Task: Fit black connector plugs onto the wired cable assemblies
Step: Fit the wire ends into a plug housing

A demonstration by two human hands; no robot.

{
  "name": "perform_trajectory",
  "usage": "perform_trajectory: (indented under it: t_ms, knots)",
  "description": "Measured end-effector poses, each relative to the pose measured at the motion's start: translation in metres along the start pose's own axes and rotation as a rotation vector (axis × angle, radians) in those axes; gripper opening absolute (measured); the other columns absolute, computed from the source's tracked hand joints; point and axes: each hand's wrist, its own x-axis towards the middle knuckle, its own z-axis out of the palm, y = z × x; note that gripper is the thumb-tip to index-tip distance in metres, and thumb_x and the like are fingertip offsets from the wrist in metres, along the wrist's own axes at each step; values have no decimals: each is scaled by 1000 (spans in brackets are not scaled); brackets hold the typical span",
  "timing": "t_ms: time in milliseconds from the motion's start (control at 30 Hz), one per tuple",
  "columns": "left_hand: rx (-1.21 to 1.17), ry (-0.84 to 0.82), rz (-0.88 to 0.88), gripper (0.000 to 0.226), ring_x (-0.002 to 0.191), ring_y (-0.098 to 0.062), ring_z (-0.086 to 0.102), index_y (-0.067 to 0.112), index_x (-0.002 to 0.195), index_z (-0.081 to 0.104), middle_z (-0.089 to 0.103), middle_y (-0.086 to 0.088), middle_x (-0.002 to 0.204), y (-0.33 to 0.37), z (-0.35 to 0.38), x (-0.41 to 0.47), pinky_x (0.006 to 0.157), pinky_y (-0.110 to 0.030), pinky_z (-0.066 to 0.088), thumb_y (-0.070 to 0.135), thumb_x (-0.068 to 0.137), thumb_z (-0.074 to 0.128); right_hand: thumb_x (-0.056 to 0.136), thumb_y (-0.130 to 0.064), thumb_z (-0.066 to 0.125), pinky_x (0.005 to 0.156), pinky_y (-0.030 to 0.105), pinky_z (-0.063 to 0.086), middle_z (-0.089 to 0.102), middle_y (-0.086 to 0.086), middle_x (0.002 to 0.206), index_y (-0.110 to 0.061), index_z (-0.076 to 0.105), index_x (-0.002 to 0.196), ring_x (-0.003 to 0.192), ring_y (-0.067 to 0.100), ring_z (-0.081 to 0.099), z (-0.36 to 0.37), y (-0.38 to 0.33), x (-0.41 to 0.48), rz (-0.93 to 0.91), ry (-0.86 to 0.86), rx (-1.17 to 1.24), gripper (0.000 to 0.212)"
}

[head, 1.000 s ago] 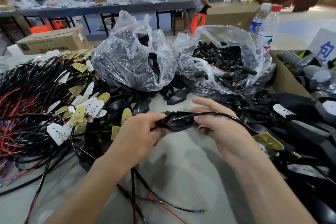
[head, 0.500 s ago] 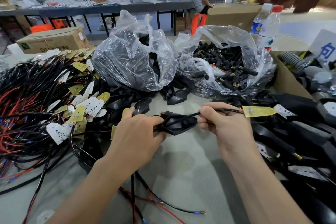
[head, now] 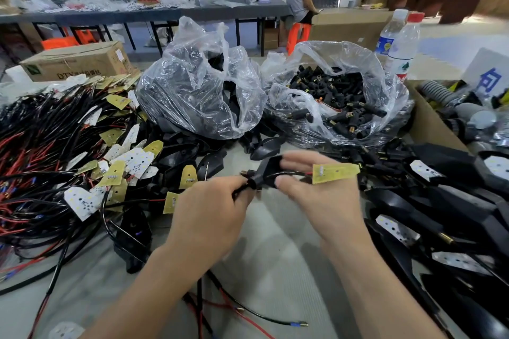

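Observation:
My left hand [head: 212, 209] grips a black cable where it enters a black plastic housing [head: 268, 170] held over the middle of the table. My right hand [head: 319, 195] pinches the housing from the right, and the cable's small yellow circuit board [head: 334, 173] lies across its fingers. The cable's red and black wires [head: 242, 311] trail down under my left forearm. A clear bag of black connector plugs [head: 338, 102] with brass ends sits just behind my hands.
A heap of wired cable assemblies [head: 55, 151] with small boards fills the left side. A second clear bag [head: 198, 93] of black parts stands at centre back. Finished black housings [head: 440, 201] pile up at right, beside a cardboard box edge [head: 429, 124] and two water bottles [head: 399, 44].
My right hand has drawn the wire through, so the yellow board now sits close against the housing on my fingers. The housing has tipped up more upright. My left hand has stayed in place.

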Motion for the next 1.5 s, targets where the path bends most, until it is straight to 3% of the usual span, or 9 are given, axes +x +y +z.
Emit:
perform_trajectory:
  t_ms: [67,267,467,533,767,933,1133,1367,1500]
  knots:
    - [-15,37,-28,15,59,-7,55,43,100,72,58,12,58,-4,-2,2,51,-22,35,48,96,59,73,9,82,78,25,58,78,-7,104,-23,76,109,89,1,73,-7,1,6,5,76,43,49]
    - [-118,-104,-78,12,71,4,58,49,101,72,63,26,67,-10,3,4,49,-20,36,48,94,62,95,8,58,64,29,61,79,4,94,-16,69,119,80,20,76,-6,8,4,314,-318,361,35]
    - [-208,-128,-98,29,80,3,65,62,94,66,70,30,77,-14,-5,8,74,-25,51,74,76,46,90,11,62,41,23,46,71,11,66,-9,69,97,47,21,59,-21,11,15,288,71,255,23]
    - [-152,-93,-149,7,76,0,63,65,89,65,69,29,75,-18,-7,12,71,-27,48,65,86,59,90,10,64,38,22,42,70,12,65,-11,67,92,44,19,57,-28,11,19,284,125,278,21]
    - [-252,26,-222,26,75,-1,62,73,73,63,68,28,72,-21,-8,15,68,-26,47,51,87,71,105,-31,52,46,25,49,77,21,88,-12,81,86,56,23,64,-31,8,19,396,-17,486,40]
    - [-286,38,-190,27,78,4,62,71,77,66,69,28,73,-22,-4,15,68,-27,48,47,87,74,95,2,61,50,24,51,75,18,83,-6,74,105,57,22,61,-28,9,19,320,-55,337,19]
    - [-333,63,-72,40,86,9,66,47,103,77,71,34,88,-24,2,7,75,-1,43,16,79,85,98,-7,62,46,24,48,74,14,78,-2,72,101,53,20,59,-25,9,18,352,-17,323,12]
    - [-186,116,20,13,81,0,64,48,105,69,69,30,82,-23,1,5,66,-21,48,41,95,64,93,-41,63,48,24,48,76,11,87,-9,73,105,56,21,63,-25,4,17,422,-70,571,36]
    - [-157,80,52,15,82,-5,63,46,109,61,71,26,84,-20,-2,5,88,-38,52,47,95,56,94,-20,64,51,24,43,74,9,81,-16,77,88,56,18,59,-27,5,18,369,-131,462,15]
